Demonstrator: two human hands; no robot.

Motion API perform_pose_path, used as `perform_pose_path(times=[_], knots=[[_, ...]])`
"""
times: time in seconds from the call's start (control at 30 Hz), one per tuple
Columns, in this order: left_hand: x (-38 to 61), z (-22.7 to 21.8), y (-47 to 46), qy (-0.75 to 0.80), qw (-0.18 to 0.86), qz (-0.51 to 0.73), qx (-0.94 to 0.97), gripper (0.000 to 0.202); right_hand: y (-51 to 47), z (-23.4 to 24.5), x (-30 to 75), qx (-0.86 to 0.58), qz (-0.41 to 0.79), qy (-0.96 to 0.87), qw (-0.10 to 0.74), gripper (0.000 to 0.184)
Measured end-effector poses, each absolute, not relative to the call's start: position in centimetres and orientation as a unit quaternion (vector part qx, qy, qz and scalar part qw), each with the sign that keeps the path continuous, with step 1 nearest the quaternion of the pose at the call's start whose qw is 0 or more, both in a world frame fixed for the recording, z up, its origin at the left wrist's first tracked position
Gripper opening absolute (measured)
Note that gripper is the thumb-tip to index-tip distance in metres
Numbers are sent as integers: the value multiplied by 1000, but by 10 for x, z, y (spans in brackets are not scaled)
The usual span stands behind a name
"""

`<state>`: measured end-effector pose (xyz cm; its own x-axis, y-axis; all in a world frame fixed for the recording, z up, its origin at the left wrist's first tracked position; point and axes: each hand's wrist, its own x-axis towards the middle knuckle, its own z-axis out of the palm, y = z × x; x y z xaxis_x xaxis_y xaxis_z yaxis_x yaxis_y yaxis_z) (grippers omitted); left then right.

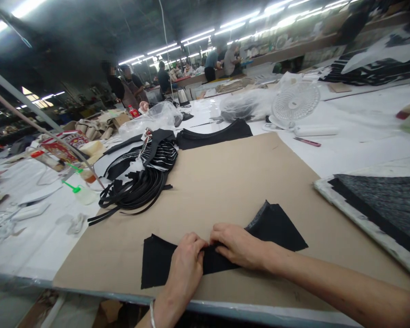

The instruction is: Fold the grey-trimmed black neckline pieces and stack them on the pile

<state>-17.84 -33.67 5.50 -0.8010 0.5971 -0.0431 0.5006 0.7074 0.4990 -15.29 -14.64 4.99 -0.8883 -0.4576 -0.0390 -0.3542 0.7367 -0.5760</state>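
Observation:
A curved piece of black fabric (280, 228) lies on a tan sheet of cardboard (225, 182) at the table's front. Its upper edge is turned over, and some grey shows along it on the right. My left hand (188, 257) pinches this edge near the middle, fingers closed on the fabric. Right beside it my right hand (237, 243) is closed on the same edge, with its fingertips almost meeting the left ones. The fingers partly hide the fabric between the hands.
Coiled black strips (136, 189) lie at the left, with stacked black cut pieces (215, 134) behind. A board with grey-black fabric (386, 200) stands at the right. Further back are a white fan (294, 102), a red cutter (307, 141) and a green-capped bottle (84, 195). People work in the background.

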Motion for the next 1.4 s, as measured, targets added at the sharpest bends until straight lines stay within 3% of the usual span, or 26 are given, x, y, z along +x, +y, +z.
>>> perform_pose_path(times=[0.2,0.37,0.73,1.07,1.27,1.4], knots=[[-160,30,-348,904,-49,175,387,34,-142,40,-141,-270,-288,919,-7,14],[-141,5,-362,871,-212,111,429,50,-137,32,-135,-325,-203,923,-36,19],[-129,-7,-361,881,-218,126,400,57,-136,40,-129,-384,-88,916,-75,20],[-127,13,-342,916,-181,132,334,50,-138,31,-127,-368,-110,916,-115,27],[-120,7,-342,905,-228,88,349,54,-137,34,-126,-373,-99,918,-87,26],[-124,10,-358,900,-200,126,366,47,-133,42,-129,-365,-118,922,-48,19]])
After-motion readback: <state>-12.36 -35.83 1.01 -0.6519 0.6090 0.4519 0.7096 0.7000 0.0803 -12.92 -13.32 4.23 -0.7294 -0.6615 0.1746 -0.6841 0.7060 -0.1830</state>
